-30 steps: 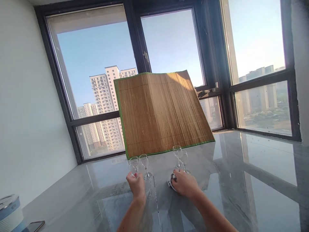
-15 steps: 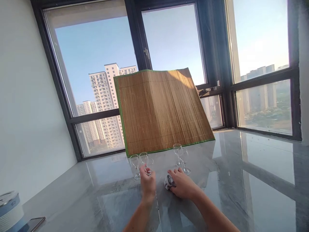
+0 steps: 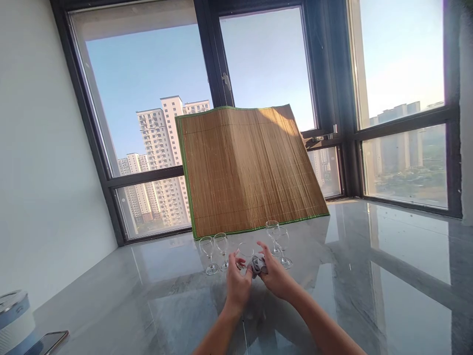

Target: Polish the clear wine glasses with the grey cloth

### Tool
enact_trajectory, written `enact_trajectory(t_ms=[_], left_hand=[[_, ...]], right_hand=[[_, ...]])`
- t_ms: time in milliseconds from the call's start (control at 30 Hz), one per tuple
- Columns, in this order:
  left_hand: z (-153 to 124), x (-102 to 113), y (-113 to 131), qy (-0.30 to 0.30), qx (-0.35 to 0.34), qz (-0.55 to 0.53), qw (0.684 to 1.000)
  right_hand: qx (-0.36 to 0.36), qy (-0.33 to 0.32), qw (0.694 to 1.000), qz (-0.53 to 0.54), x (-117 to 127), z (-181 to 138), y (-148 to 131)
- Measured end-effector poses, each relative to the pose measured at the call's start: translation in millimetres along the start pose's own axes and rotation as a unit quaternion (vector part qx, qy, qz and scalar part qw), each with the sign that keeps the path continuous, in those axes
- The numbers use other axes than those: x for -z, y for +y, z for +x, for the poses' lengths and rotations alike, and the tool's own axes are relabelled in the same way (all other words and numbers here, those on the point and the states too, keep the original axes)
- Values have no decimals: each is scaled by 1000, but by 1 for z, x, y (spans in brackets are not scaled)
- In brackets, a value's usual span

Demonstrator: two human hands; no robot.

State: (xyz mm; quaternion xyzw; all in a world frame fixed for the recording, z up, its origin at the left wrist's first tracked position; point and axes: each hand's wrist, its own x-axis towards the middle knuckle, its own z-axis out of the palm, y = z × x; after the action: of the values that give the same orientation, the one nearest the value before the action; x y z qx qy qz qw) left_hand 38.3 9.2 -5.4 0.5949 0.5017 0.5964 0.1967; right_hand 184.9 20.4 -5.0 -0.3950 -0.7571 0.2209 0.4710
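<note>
My left hand [image 3: 238, 286] is closed around a small clear stemmed glass [image 3: 245, 249]. The rim shows above my fingers, while they hide most of the rest. In my right hand [image 3: 276, 277] is a bunched grey-and-white cloth [image 3: 258, 265], right up against the left hand and the held glass. Whether the cloth touches the glass itself I cannot tell. Left of my hands, a stemmed glass [image 3: 207, 247] and another stemmed glass [image 3: 220, 243] stand upright. Just beyond my right hand are two more upright glasses, a rear one [image 3: 272, 230] and a nearer one [image 3: 282, 240].
A bamboo mat [image 3: 251, 172] with green edging leans against the window behind the glasses. The glossy grey tabletop [image 3: 148, 296] reflects the windows. At the lower left are a blue-and-white lidded cup [image 3: 16, 315] and a phone [image 3: 48, 343].
My left hand has moved right with the glass. My right hand has lifted the cloth up and slightly away from me, so both hands now meet. The standing glasses have stayed in place.
</note>
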Motion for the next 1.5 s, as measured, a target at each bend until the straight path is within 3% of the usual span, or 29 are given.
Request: enact_trajectory(t_ms=[300, 600, 900, 1067, 1300, 1500], left_hand=[[1, -1, -5, -34, 8, -60, 998], [-1, -1, 2, -40, 4, -36, 999], [1, -4, -6, -41, 9, -66, 997], [1, -3, -3, -31, 24, -76, 996], [13, 9, -6, 84, 38, -24, 995], [18, 10, -14, 103, 74, -37, 991]], right_hand=[[-60, 11, 980, 188, 5, -1, -22], [-108, 34, 981, 156, 5, 0, -23], [-50, -20, 987, 149, 0, -2, -18], [-55, 13, 995, 80, 0, -1, -9], [68, 100, 991, -58, 3, -4, -12], [222, 134, 953, -158, 8, -7, -37]])
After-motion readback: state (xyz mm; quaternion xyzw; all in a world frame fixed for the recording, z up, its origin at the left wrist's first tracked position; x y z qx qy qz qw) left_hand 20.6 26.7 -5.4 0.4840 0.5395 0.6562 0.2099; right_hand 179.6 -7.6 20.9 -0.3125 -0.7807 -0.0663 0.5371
